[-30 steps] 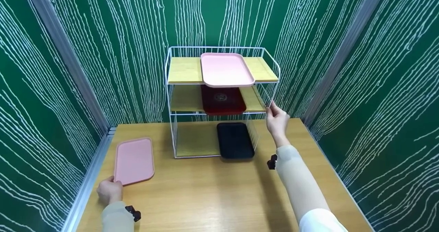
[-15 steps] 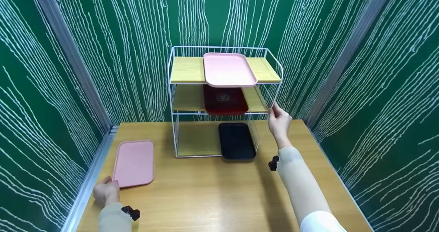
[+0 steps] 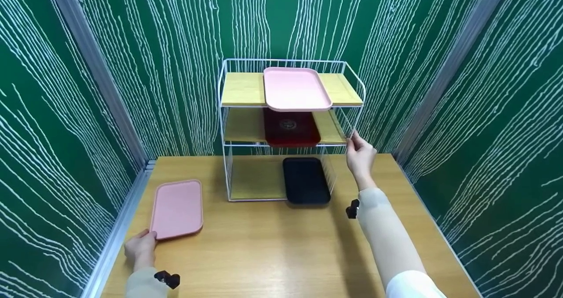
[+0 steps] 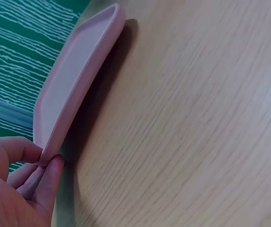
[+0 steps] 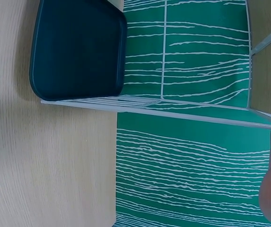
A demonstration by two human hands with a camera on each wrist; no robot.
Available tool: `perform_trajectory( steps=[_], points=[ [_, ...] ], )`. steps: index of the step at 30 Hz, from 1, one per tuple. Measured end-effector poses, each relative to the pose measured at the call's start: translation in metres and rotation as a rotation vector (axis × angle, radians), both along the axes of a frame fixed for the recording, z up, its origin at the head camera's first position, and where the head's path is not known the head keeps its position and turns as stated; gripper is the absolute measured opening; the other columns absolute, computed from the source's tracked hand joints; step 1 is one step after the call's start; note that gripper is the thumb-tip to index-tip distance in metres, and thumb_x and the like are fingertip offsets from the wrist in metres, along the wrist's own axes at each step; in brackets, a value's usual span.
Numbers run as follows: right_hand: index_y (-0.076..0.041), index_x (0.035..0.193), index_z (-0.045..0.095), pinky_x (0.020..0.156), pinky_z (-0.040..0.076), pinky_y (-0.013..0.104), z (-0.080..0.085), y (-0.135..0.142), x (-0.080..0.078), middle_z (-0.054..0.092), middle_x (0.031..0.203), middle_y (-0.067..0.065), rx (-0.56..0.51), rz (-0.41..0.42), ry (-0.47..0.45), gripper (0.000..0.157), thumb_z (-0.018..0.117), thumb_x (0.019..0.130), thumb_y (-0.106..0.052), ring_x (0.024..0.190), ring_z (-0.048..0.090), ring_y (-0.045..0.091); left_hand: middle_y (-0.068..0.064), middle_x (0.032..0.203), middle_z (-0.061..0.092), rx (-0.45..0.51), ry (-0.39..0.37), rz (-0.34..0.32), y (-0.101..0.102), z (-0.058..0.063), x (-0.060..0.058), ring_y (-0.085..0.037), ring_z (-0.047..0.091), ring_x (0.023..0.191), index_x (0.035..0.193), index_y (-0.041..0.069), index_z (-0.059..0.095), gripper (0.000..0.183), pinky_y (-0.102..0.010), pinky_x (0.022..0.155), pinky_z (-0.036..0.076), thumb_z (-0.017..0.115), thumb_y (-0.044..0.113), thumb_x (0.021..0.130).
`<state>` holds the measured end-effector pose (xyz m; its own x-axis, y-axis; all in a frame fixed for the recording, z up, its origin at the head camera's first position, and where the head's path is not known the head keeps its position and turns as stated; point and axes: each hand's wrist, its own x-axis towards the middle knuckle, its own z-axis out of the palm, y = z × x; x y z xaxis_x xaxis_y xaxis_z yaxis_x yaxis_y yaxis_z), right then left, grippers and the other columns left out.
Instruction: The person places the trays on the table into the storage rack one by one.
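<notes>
My left hand (image 3: 140, 248) pinches the near left corner of a pink tray (image 3: 178, 208) at the left of the table. In the left wrist view the thumb lies on the tray's rim (image 4: 71, 104) and the fingers are under it; a shadow shows beneath the raised edge. My right hand (image 3: 361, 157) grips the right front post of a white wire rack (image 3: 223, 126) at middle-shelf height. On the rack's top shelf lies another pink tray (image 3: 297, 89), on the middle shelf a dark red tray (image 3: 291, 128), and on the bottom a black tray (image 3: 306, 180), jutting out in front.
The rack's shelves have yellowish wood boards (image 3: 242, 89). It stands at the back of a wooden table (image 3: 264, 254). Green walls with white lines (image 3: 176, 47) enclose the table on the left, back and right, with metal posts in the corners.
The head view has shifted slightly, so the whole scene sits a little further right. The left hand still holds the pink tray's corner; the right hand keeps its place on the rack post.
</notes>
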<state>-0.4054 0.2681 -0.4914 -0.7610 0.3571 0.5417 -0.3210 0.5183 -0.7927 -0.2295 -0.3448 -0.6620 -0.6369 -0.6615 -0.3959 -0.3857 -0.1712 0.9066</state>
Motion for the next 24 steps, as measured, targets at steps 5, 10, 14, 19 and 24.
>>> perform_trajectory(
  steps=[5,10,14,19,24],
  points=[
    [-0.009,0.142,0.066,0.077,0.051,0.011,0.0014,-0.0003,-0.0012,0.073,0.130,0.016,-0.008,0.013,-0.005,0.038,0.069,0.104,-0.006,0.111,0.073,0.026,-0.022,0.165,0.042,0.147,0.055,0.032,0.0040,0.0000,0.0002,-0.034,0.051,0.144,0.156,-0.003,0.049,0.059,-0.038,0.110,0.048,0.065,0.001,0.099],
    [-0.009,0.142,0.067,0.072,0.049,0.009,-0.0013,-0.0007,-0.0009,0.075,0.126,0.013,-0.016,0.012,-0.006,0.038,0.069,0.104,-0.005,0.099,0.074,0.022,-0.023,0.163,0.043,0.141,0.028,0.018,0.0068,0.0013,0.0042,-0.035,0.055,0.139,0.156,-0.001,0.049,0.059,-0.038,0.108,0.050,0.065,0.004,0.099],
    [-0.010,0.144,0.066,0.069,0.049,0.011,-0.0025,-0.0002,0.0007,0.076,0.126,0.013,-0.023,0.022,-0.015,0.039,0.068,0.105,-0.005,0.093,0.072,0.020,-0.022,0.165,0.041,0.186,0.056,0.006,0.0077,0.0015,0.0071,-0.034,0.054,0.140,0.158,-0.001,0.045,0.062,-0.039,0.112,0.047,0.065,0.003,0.100],
    [-0.010,0.146,0.064,0.077,0.054,0.014,0.0004,0.0008,0.0011,0.073,0.132,0.012,-0.042,0.041,-0.034,0.041,0.067,0.106,-0.006,0.102,0.072,0.020,-0.021,0.169,0.032,0.287,0.143,-0.007,0.0085,-0.0009,0.0059,-0.032,0.049,0.144,0.161,-0.002,0.039,0.066,-0.039,0.118,0.041,0.065,-0.002,0.100],
    [-0.007,0.147,0.063,0.095,0.058,0.026,0.0019,0.0017,0.0008,0.070,0.136,0.013,-0.054,0.059,-0.049,0.040,0.066,0.106,-0.008,0.121,0.070,0.022,-0.020,0.169,0.030,0.284,0.167,-0.051,0.0077,-0.0059,0.0069,-0.030,0.048,0.144,0.162,0.000,0.038,0.064,-0.037,0.119,0.040,0.063,-0.002,0.103]
  ],
)
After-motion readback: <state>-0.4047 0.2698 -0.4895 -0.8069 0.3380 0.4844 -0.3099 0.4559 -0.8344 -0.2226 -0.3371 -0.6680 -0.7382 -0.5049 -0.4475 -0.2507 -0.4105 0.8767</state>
